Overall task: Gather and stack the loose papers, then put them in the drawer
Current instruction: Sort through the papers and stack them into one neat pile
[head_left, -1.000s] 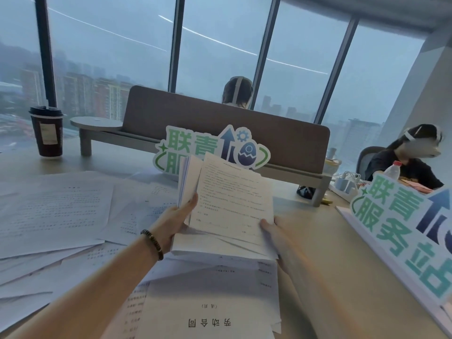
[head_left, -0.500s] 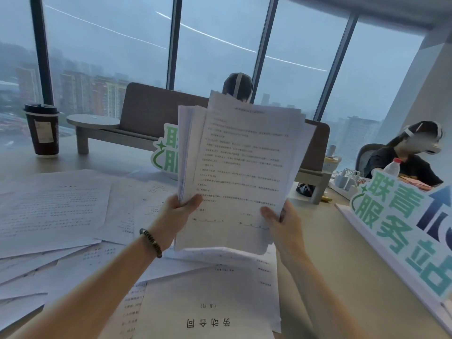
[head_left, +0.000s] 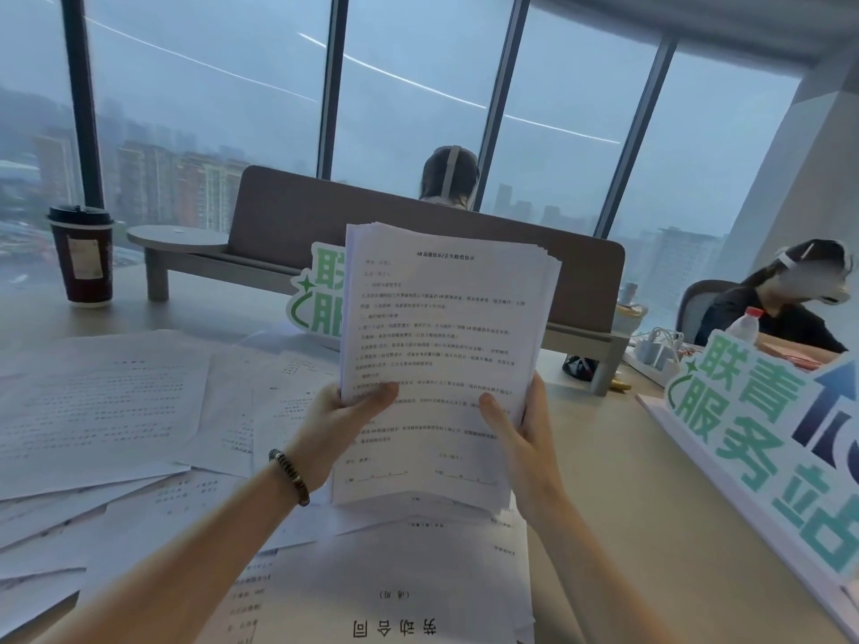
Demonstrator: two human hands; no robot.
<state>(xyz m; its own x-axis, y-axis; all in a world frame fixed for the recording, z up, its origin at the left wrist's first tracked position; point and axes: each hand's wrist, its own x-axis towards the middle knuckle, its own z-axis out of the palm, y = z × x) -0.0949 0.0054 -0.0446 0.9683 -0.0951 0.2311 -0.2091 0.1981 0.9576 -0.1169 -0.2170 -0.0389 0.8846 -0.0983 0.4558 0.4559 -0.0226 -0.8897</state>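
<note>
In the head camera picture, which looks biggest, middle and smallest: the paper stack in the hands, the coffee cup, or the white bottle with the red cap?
1. paper stack
2. coffee cup
3. white bottle
The bottle sits farther away, so its real size is unsure.

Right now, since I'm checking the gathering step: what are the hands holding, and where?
Both hold the upright stack of white printed papers: left hand on its left edge, right hand on its right edge, both around mid-height.

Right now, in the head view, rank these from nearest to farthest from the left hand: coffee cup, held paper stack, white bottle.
1. Held paper stack: gripped by the left hand.
2. Coffee cup: far left, by the window.
3. White bottle: far right, behind the sign.
</note>
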